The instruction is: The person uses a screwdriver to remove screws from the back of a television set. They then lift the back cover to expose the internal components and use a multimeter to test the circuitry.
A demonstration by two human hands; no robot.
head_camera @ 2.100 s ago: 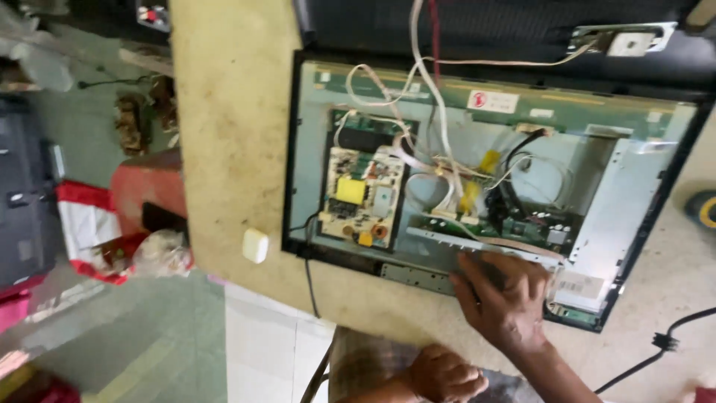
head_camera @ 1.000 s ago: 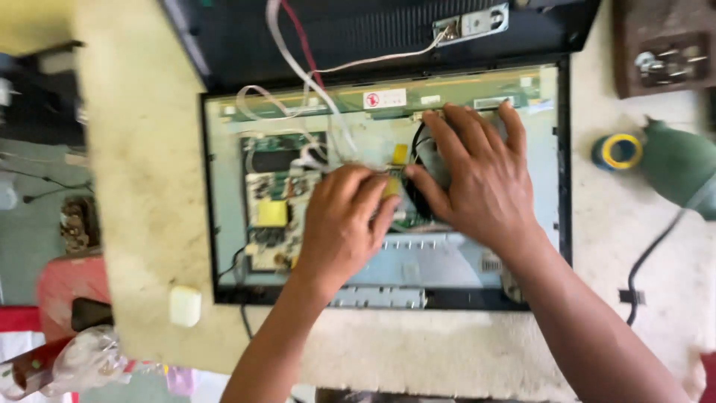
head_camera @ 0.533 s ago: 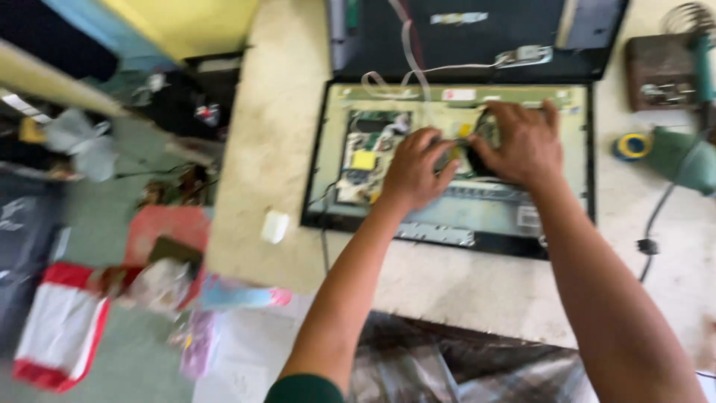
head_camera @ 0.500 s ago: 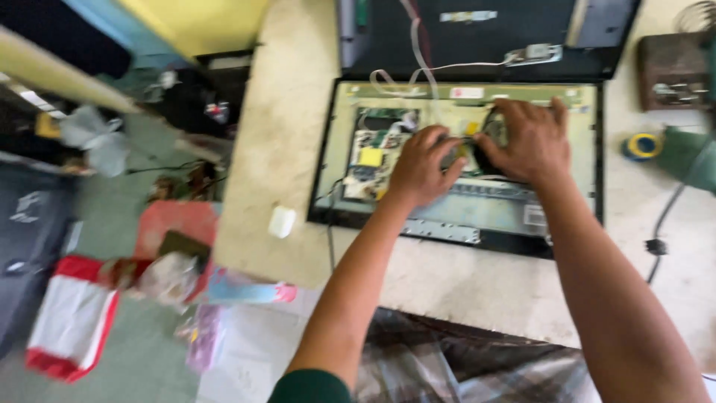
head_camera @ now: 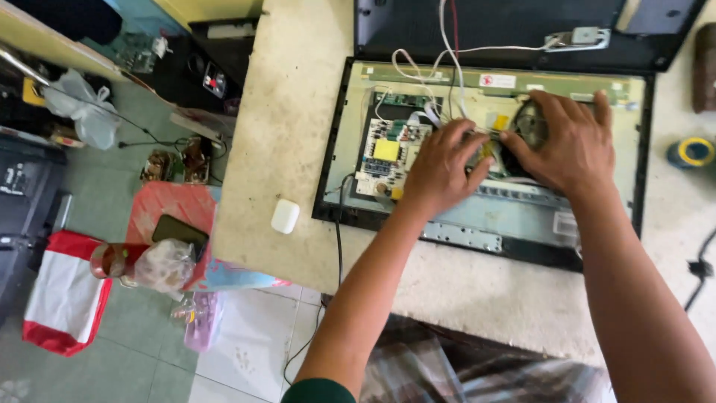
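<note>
The single head camera looks steeply down from above the stone worktop (head_camera: 298, 112), close enough that the opened television chassis (head_camera: 485, 216) fills the upper right. Left of that chassis, the floor falls into view far below.

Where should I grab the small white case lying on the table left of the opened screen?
Take the small white case across its two long rounded sides, coming straight down from above. It lies flat on the bare table, apart from the screen frame, so probably nothing blocks the fingers.
</note>
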